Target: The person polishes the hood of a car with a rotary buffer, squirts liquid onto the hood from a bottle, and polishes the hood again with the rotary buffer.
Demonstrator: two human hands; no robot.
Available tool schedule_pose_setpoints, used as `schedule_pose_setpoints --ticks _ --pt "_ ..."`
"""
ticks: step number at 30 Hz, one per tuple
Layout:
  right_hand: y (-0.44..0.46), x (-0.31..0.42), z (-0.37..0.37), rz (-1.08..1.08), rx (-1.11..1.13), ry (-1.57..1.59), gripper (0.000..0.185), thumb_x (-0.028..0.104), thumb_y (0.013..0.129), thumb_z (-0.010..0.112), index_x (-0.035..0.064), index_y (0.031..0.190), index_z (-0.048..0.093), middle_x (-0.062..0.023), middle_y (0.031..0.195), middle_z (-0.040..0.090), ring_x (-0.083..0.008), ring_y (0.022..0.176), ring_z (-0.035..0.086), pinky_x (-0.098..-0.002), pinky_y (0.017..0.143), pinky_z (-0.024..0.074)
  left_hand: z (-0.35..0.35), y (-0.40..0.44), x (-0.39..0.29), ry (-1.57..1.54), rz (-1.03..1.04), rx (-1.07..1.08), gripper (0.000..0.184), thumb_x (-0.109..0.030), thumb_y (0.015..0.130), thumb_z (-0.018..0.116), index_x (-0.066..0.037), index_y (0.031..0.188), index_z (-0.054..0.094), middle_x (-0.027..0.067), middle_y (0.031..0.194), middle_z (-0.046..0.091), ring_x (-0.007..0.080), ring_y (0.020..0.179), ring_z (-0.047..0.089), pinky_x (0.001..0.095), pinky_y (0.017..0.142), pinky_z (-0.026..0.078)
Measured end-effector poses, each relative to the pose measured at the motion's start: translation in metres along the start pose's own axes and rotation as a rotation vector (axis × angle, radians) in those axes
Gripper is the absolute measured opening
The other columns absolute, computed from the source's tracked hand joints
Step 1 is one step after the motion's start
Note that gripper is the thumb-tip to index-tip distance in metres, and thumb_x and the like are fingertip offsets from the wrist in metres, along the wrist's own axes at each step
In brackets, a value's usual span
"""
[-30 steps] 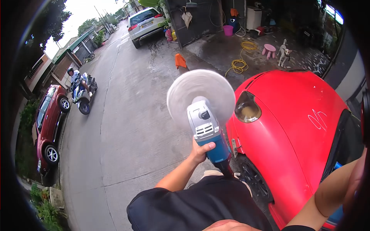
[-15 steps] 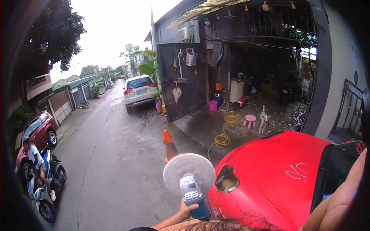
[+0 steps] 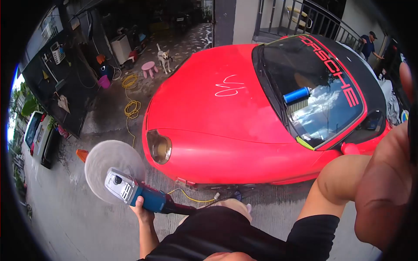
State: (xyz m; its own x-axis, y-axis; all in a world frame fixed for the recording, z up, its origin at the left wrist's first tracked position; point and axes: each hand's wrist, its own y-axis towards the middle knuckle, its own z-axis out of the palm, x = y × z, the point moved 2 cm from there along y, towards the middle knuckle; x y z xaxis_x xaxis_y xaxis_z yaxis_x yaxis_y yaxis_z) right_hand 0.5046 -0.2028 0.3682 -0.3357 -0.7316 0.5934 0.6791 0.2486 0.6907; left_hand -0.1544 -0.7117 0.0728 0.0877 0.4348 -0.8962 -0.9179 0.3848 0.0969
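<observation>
My left hand (image 3: 143, 210) is wrapped round the blue-and-grey body of an electric polisher (image 3: 150, 198). A large round whitish pad (image 3: 98, 169) sits on its head, out to the left of the red car's front corner and apart from it. My right arm is bent up close to the camera. The right hand (image 3: 394, 148) is at the right edge, large and partly cut off, so what its fingers do is hidden. Nearby, the red car's hood (image 3: 204, 108) carries a white squiggle (image 3: 230, 86). A blue spray can (image 3: 297, 95) lies by its windshield (image 3: 322, 117).
A yellow cord (image 3: 191, 198) runs on the ground beside the car. An orange cone (image 3: 82, 155) stands behind the pad. Further off are a coiled yellow hose (image 3: 132, 108), a pink stool (image 3: 149, 68), a dog (image 3: 163, 58), a white car (image 3: 41, 135) and another person (image 3: 370, 45).
My view has swung right and down from the street to the red car. The polisher now shows further left, still in my left hand. More of my right arm shows.
</observation>
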Motion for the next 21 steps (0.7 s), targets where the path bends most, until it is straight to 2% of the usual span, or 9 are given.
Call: schedule_pose_setpoints --ticks 5,8,9,10,12,15,17,19,21 --pt "-0.032 -0.071 0.007 0.130 -0.014 -0.003 0.067 0.039 0.101 0.078 0.0007 0.149 0.050 -0.0149 0.141 0.062 -0.0251 0.117 0.067 -0.0408 0.099 0.0572 0.045 0.010 0.022 0.059 -0.021 -0.011 0.076 -0.043 0.089 0.082 0.005 0.142 0.055 0.0170 0.124 0.069 0.0272 0.105 0.071 0.0446 0.090 0.063" --pt "-0.041 -0.108 0.018 0.139 -0.020 0.005 0.068 0.039 0.101 0.079 0.0014 0.150 0.050 -0.0146 0.141 0.062 -0.0250 0.117 0.067 -0.0407 0.098 0.0574 0.050 0.016 0.043 0.118 -0.072 0.074 0.073 -0.043 0.096 0.075 0.000 0.149 0.052 0.0180 0.131 0.067 0.0288 0.113 0.069 0.0474 0.099 0.060" --pt "-0.043 -0.113 0.029 0.121 0.000 0.020 0.068 0.039 0.101 0.079 0.0016 0.150 0.050 -0.0144 0.141 0.062 -0.0249 0.117 0.067 -0.0407 0.098 0.0575 0.053 0.016 0.052 0.124 -0.143 0.019 0.069 -0.042 0.094 0.078 0.005 0.139 0.056 0.0160 0.120 0.068 0.0268 0.105 0.071 0.0449 0.091 0.062" --pt "-0.048 -0.105 0.035 0.100 -0.015 0.062 0.069 0.039 0.101 0.079 0.0018 0.150 0.049 -0.0143 0.141 0.062 -0.0249 0.117 0.067 -0.0407 0.098 0.0576 0.085 0.015 0.053 0.172 -0.084 0.012 0.070 -0.051 0.095 0.075 0.003 0.138 0.058 0.0149 0.118 0.070 0.0262 0.104 0.072 0.0460 0.092 0.062" --pt "-0.050 -0.087 0.042 -0.014 -0.115 0.162 0.069 0.039 0.100 0.079 0.0023 0.151 0.049 -0.0141 0.142 0.061 -0.0247 0.117 0.067 -0.0407 0.098 0.0578 0.141 0.051 0.071 0.147 -0.053 0.052 0.071 -0.052 0.096 0.075 0.002 0.138 0.059 0.0148 0.118 0.070 0.0263 0.104 0.072 0.0463 0.092 0.062" --pt "-0.102 -0.006 0.112 -0.200 0.120 0.448 0.070 0.039 0.100 0.080 0.0029 0.151 0.048 -0.0137 0.142 0.061 -0.0246 0.117 0.067 -0.0407 0.097 0.0581 0.205 0.080 0.102 0.145 -0.158 0.172 0.071 -0.053 0.096 0.074 0.002 0.138 0.059 0.0146 0.118 0.070 0.0264 0.104 0.072 0.0467 0.092 0.062" --pt "-0.157 0.014 0.174 -0.160 0.431 0.683 0.071 0.039 0.100 0.080 0.0034 0.151 0.048 -0.0134 0.142 0.061 -0.0245 0.117 0.067 -0.0406 0.097 0.0583 0.246 0.090 0.128 0.072 -0.224 0.257 0.071 -0.054 0.096 0.073 0.002 0.138 0.059 0.0145 0.118 0.070 0.0264 0.104 0.072 0.0470 0.092 0.062" --pt "-0.249 -0.017 0.232 0.213 0.900 0.667 0.071 0.039 0.099 0.081 0.0038 0.152 0.047 -0.0132 0.143 0.061 -0.0244 0.117 0.067 -0.0406 0.096 0.0585 0.277 0.100 0.140 0.035 -0.271 0.316 0.072 -0.055 0.096 0.073 0.001 0.137 0.059 0.0144 0.118 0.071 0.0265 0.104 0.072 0.0473 0.092 0.062" --pt "-0.361 -0.061 0.220 0.658 1.436 0.369 0.062 0.050 0.103 0.074 -0.0004 0.136 0.062 -0.0167 0.131 0.070 -0.0256 0.113 0.070 -0.0421 0.095 0.0588 0.306 0.109 0.152 -0.003 -0.318 0.356 0.072 -0.056 0.096 0.073 0.001 0.137 0.060 0.0143 0.118 0.071 0.0265 0.104 0.072 0.0475 0.091 0.062"
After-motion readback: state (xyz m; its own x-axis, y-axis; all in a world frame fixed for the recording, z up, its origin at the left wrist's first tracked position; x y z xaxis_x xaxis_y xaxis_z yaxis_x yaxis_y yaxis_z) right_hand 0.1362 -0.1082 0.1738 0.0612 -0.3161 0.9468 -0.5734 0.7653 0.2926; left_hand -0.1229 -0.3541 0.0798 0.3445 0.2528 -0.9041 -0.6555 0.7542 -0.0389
